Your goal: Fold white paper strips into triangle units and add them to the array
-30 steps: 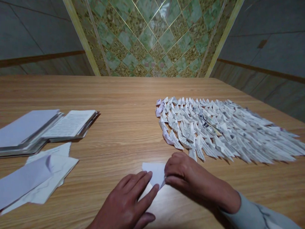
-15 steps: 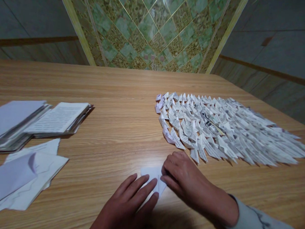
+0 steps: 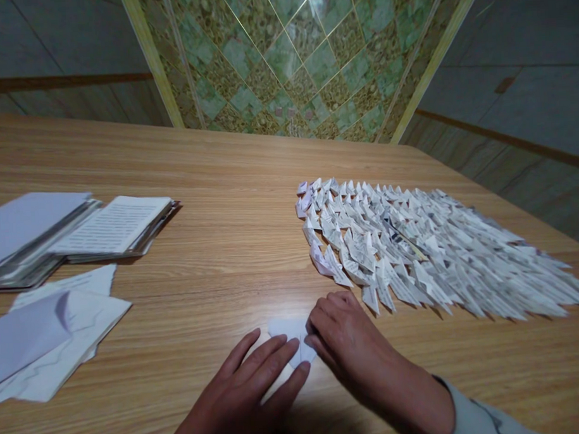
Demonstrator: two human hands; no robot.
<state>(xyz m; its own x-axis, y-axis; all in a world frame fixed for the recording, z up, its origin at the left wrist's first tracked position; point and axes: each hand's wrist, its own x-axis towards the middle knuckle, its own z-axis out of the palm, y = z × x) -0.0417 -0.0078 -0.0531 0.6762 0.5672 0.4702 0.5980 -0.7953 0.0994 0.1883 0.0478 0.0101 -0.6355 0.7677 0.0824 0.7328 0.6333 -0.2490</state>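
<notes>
A small folded piece of white paper [image 3: 287, 326] lies on the table close in front of me, with a crease line down its middle. My left hand [image 3: 254, 379] rests over its lower left part, fingers stretched out and spread, their tips on the paper. At the right edge, my right hand [image 3: 345, 335] is curled with thumb and fingers pinched on the paper. The palm side of the right hand is hidden, and both hands cover parts of the paper.
Many folded paper boats [image 3: 409, 244] stand in tight rows on the right of the wooden table [image 3: 221, 156]. On the left lie two stacks of paper, one plain-topped [image 3: 33, 216] and one printed [image 3: 116, 226], with loose sheets [image 3: 84, 332] nearer me. A tiled wall [image 3: 284, 59] rises behind.
My left thumb and fingers have shifted slightly to the right over the paper. The right hand keeps its pinch at the paper's right edge, and the view has tilted a little.
</notes>
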